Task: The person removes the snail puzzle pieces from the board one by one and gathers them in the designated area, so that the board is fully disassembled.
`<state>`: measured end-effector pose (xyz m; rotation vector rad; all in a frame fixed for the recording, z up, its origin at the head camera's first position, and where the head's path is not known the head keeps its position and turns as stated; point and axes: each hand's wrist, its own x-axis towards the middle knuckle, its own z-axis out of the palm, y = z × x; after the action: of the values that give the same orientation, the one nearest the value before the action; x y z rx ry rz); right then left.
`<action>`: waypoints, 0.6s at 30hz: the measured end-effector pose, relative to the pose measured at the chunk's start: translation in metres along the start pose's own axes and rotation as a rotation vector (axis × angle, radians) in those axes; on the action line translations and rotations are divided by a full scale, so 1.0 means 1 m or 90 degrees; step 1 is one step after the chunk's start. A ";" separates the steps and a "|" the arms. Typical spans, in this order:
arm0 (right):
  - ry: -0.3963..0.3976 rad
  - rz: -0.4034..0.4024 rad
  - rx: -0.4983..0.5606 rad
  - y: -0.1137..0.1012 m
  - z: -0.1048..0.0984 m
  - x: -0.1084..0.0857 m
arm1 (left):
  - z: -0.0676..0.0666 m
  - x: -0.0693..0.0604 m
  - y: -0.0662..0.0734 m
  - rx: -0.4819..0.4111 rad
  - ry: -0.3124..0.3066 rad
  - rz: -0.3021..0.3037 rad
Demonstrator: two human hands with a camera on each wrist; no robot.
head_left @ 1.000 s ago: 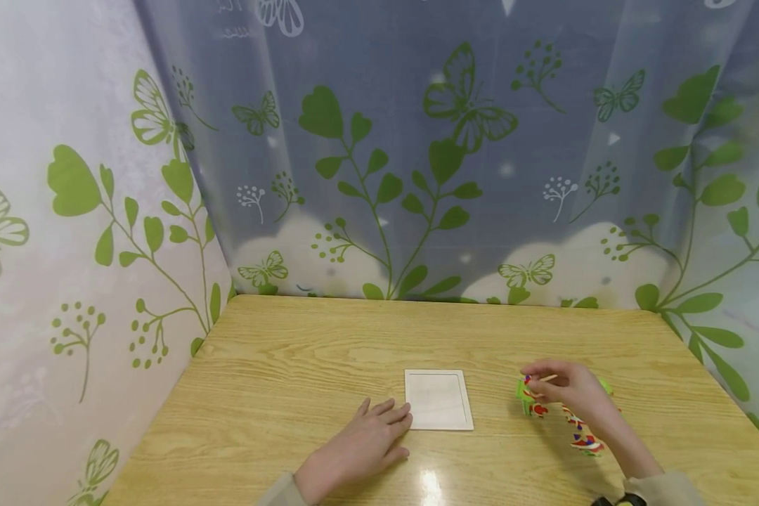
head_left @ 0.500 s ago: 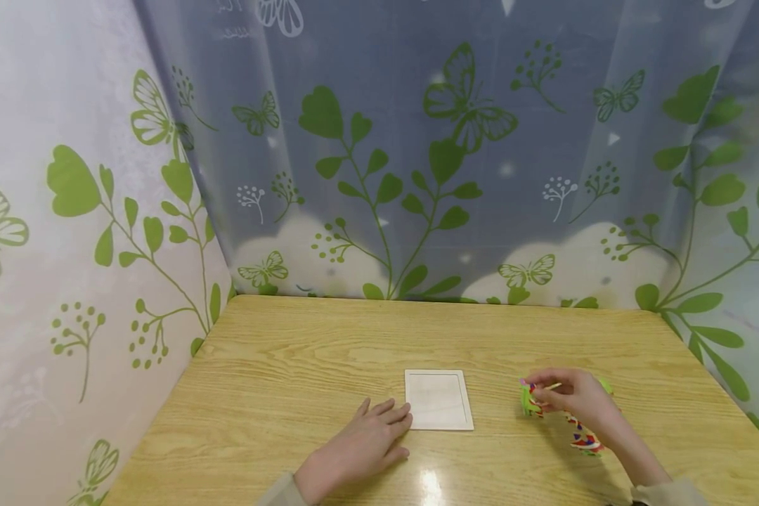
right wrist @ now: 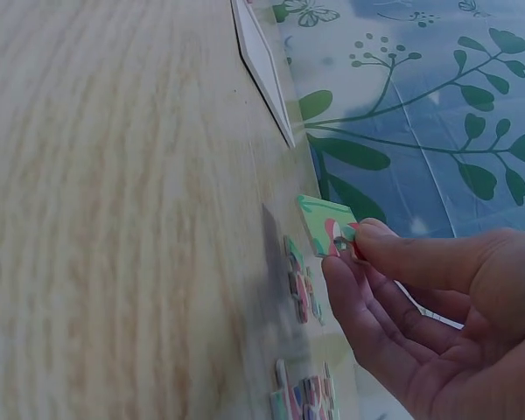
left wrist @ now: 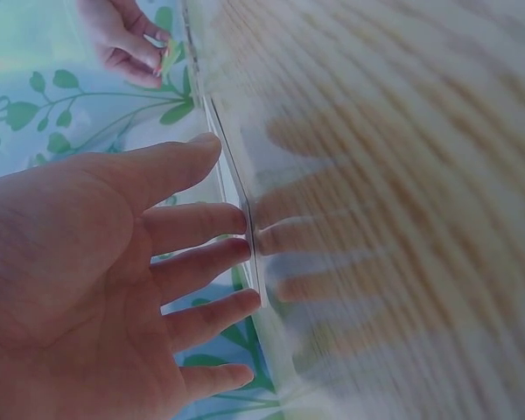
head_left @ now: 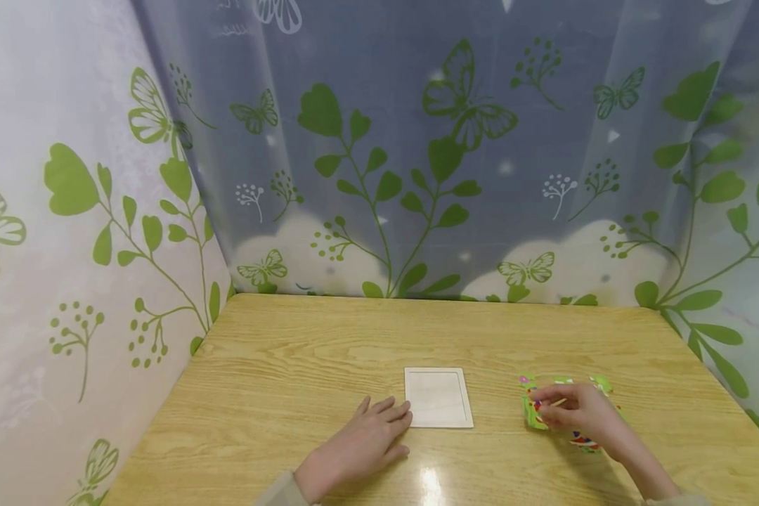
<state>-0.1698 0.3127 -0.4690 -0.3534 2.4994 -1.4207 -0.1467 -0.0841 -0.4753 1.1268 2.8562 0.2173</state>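
Between thumb and fingertips, my right hand [head_left: 587, 416] pinches a flat green puzzle piece [right wrist: 324, 220] with a red and white pattern. The right wrist view has it tilted and raised above the table. Other colourful puzzle pieces [head_left: 585, 441] lie around and beneath that hand, which partly hides them. My left hand [head_left: 362, 446] has its fingers extended, the tips touching the left edge of a white puzzle tray [head_left: 439, 399]. That tray has a thin raised border and lies flat. In the left wrist view, the left palm [left wrist: 61, 262] is seen from below the thumb side.
The light wooden table [head_left: 316, 351] reflects a bright spot near its front. Curtains [head_left: 379, 154] printed with green leaves and butterflies hang along the back and both sides. More pieces [right wrist: 304, 398] lie nearer the right wrist.
My right hand has moved slightly toward me and to the right with the green piece. A piece with a pink spot now shows behind it. My left hand and the tray stay put.
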 end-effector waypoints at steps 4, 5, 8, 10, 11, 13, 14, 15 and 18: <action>-0.004 0.018 0.005 0.002 0.000 -0.003 | -0.001 0.000 0.000 -0.001 -0.002 -0.001; -0.006 0.025 0.009 0.002 0.001 -0.004 | -0.001 0.000 0.000 -0.001 -0.004 -0.002; -0.012 0.038 0.025 0.003 0.001 -0.005 | -0.001 0.000 0.000 -0.002 -0.005 -0.004; -0.017 0.043 0.029 0.005 0.001 -0.006 | -0.002 0.000 0.000 0.000 -0.005 -0.004; -0.019 0.043 0.030 0.005 0.001 -0.006 | -0.002 0.000 0.000 0.001 -0.004 -0.004; -0.025 0.036 0.022 0.006 0.002 -0.006 | -0.002 0.000 0.000 0.002 -0.004 -0.004; -0.028 0.030 0.017 0.007 0.002 -0.006 | -0.002 0.000 0.000 0.002 -0.005 -0.005; -0.031 0.024 0.010 0.007 0.002 -0.006 | -0.002 0.000 0.000 0.002 -0.005 -0.005; -0.040 0.013 -0.002 0.009 0.002 -0.006 | -0.002 0.000 0.000 0.003 -0.004 -0.003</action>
<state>-0.1639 0.3174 -0.4769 -0.3666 2.4481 -1.3767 -0.1470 -0.0839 -0.4736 1.1186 2.8553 0.2071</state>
